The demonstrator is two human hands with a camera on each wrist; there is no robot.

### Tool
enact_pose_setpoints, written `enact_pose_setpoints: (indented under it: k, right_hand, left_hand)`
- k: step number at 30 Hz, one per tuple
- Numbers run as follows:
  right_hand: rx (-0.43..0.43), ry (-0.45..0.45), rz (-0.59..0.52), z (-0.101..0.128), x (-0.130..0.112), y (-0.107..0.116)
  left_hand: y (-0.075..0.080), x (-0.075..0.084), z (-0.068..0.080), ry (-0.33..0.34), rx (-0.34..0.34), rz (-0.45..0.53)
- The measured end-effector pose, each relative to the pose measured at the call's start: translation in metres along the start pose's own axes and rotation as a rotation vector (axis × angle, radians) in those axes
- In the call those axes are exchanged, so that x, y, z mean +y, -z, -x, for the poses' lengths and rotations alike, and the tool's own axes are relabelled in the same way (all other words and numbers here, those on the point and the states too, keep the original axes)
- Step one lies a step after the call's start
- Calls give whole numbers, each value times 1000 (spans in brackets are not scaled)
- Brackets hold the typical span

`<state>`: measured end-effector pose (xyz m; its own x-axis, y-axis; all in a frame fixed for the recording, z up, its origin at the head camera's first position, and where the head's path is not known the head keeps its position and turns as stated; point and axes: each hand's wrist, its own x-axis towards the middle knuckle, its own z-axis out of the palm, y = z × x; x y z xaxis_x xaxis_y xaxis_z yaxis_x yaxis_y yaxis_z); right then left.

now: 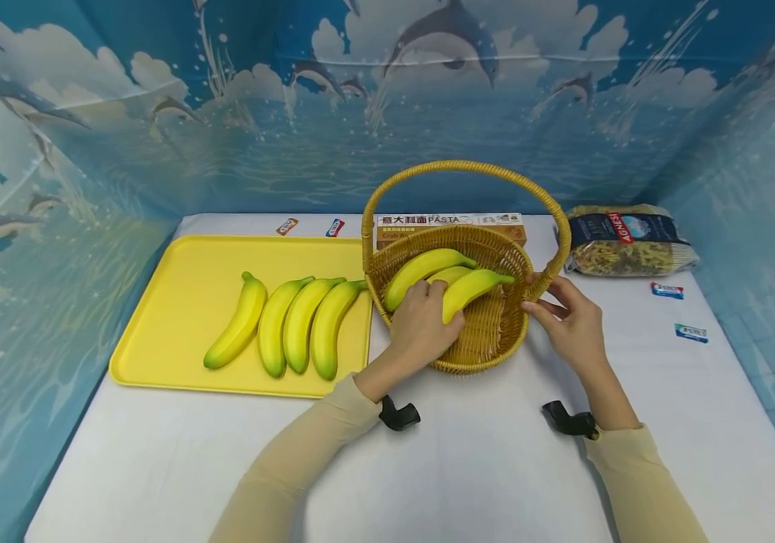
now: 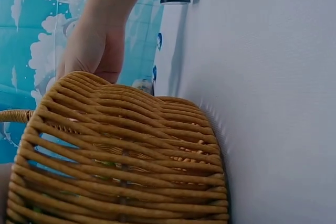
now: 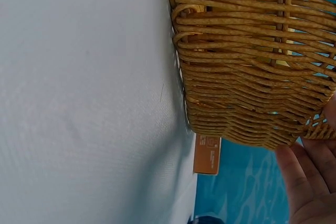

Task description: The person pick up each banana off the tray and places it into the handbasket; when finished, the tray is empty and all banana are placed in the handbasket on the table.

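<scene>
While right hand (image 1: 572,323) steadies basket (image 1: 496,343), left hand (image 1: 421,326) grips banana (image 1: 472,289).

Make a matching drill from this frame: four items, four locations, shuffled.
Items:
1. four bananas
2. pasta box
3. pasta bag
4. left hand

Places:
A. behind the basket
B. far right of the table
C. on the yellow tray
D. in the basket, holding a banana

Pairs: 1-C, 2-A, 3-B, 4-D
</scene>
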<state>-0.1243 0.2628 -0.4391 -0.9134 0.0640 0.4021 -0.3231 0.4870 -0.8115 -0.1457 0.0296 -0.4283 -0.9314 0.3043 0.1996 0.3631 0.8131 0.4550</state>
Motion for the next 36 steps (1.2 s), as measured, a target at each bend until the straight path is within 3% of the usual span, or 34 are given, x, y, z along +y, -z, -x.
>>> enact_pose_setpoints:
  k: [8,13,17,20,24,27,31,36]
  right_hand:
    - [1,-2,20,0,2,1]
    - [-2,-8,29,-1,2,1]
    - [-3,-10,33,-1,1,0]
    - [0,-7,31,0,1,0]
    - [6,-3,22,0,1,1]
    - [2,2,10,0,2,1]
    - [-1,5,14,0,3,1]
    - [-2,1,17,-1,3,1]
  left_hand:
    - [-2,2,0,-18,-64,-133]
    - [-2,2,-1,-19,-82,-166]
    - [-2,-1,2,-51,-9,-110]
    - [4,-3,9,-104,31,24]
    - [22,-6,24,-141,3,245]
    - [42,-14,37,-148,23,342]
    - [74,-39,51,-133,146,395]
    - [115,-90,67,-38,344,414]
